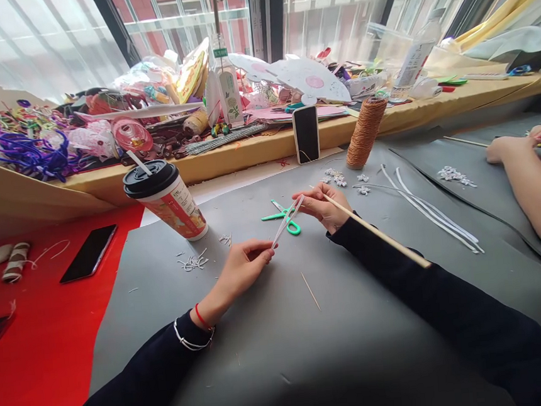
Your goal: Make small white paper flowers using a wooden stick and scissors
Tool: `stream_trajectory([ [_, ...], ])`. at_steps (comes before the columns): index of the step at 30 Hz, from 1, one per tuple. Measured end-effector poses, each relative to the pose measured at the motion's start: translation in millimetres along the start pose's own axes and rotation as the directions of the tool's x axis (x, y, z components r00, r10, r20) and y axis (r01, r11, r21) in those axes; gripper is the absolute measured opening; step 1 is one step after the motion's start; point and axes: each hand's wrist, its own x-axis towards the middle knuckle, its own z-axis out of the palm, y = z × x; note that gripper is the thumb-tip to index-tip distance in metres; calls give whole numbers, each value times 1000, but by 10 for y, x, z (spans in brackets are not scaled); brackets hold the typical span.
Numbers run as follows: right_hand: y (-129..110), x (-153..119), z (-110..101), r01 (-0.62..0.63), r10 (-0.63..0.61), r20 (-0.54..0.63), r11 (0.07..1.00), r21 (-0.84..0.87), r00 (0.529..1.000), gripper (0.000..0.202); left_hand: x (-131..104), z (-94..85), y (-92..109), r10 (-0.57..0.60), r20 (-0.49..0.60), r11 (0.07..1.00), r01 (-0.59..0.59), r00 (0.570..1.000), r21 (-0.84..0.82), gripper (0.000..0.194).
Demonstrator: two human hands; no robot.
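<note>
Between finger and thumb, my left hand (247, 265) pinches one end of a thin, doubled white pipe cleaner (286, 225). The other end runs up into the fingers of my right hand (326, 209), which is closed. A long wooden stick (377, 231) also sits in my right hand, slanting back over the dark sleeve. Green-handled scissors (293, 227) lie spread on the grey mat just behind the pipe cleaner. Nearer me, a toothpick-like thin stick (311, 291) rests on the mat. Small white flower shapes (337, 177) lie beyond my right hand.
White clippings (193, 261) lie beside a lidded paper cup (169, 202) at left. Long white pipe cleaners (435, 211) stretch across the right. Behind stand a brown twine spool (366, 132) and a propped phone (307, 135). Another person's arm (537, 195) works at far right.
</note>
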Motion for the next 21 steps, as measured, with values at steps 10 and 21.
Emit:
stream_trajectory([
  [10, -133, -125, 139, -128, 113, 177, 989, 71, 978, 43, -17, 46, -9, 45, -82, 997, -39, 996, 73, 24],
  [21, -145, -92, 100, -112, 112, 31, 994, 17, 993, 48, -4, 33, -63, 89, -78, 986, -76, 993, 148, 23],
])
